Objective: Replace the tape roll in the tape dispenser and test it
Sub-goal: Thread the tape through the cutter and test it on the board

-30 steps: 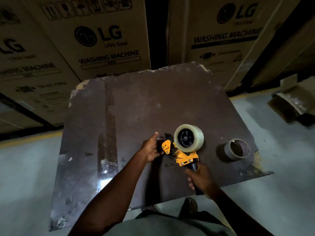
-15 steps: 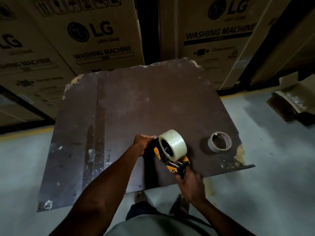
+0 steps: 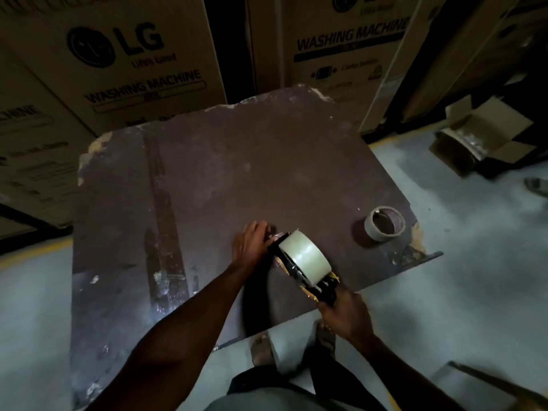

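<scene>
Over a worn brown board [image 3: 237, 173], the right hand [image 3: 345, 317] grips the tape dispenser [image 3: 321, 287] handle — clear tape roll [image 3: 305, 258] mounted; the left hand [image 3: 249, 247] pinches its front end; an empty tape core [image 3: 384, 223] lies nearby.

A dark brown counter [image 3: 237, 161] with chipped, pale corners and scuffed, streaked patches stood on a grey floor [image 3: 474, 292]. A nearly spent tape roll [image 3: 384, 223] lay flat near the counter's right edge, beside a chipped corner.
</scene>
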The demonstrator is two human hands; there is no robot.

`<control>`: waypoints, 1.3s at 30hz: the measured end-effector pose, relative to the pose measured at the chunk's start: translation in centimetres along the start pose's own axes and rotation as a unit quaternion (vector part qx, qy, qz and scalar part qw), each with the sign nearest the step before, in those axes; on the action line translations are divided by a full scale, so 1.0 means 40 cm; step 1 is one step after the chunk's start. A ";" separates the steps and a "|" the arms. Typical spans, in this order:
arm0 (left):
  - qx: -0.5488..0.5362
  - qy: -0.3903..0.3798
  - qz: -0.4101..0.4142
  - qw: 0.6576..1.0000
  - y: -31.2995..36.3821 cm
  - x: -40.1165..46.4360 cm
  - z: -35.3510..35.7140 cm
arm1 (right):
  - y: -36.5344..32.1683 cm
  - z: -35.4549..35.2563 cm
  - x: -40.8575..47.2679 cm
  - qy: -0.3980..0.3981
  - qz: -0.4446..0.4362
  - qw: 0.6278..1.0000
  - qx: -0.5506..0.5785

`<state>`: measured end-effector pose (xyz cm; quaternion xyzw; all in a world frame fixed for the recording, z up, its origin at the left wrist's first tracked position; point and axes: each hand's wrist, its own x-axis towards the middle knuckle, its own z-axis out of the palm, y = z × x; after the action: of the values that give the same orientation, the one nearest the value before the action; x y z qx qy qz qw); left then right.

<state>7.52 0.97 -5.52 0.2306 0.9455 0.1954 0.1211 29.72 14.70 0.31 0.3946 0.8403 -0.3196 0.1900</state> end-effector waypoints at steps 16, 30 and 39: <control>0.170 -0.004 0.150 0.974 -0.038 -0.058 0.025 | 0.021 -0.003 0.063 -0.080 -0.088 0.986 0.113; 0.226 -0.157 0.276 0.921 -0.029 -0.074 0.040 | 0.044 0.008 0.083 -0.098 -0.060 0.989 0.091; 0.240 -0.176 0.222 0.928 -0.005 -0.090 0.033 | 0.154 0.006 0.010 -0.093 -0.003 0.993 0.070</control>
<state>10.98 -0.50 -6.30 0.4875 0.8522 -0.0595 0.1803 34.32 17.75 -2.49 0.3733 0.7957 -0.4132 0.2384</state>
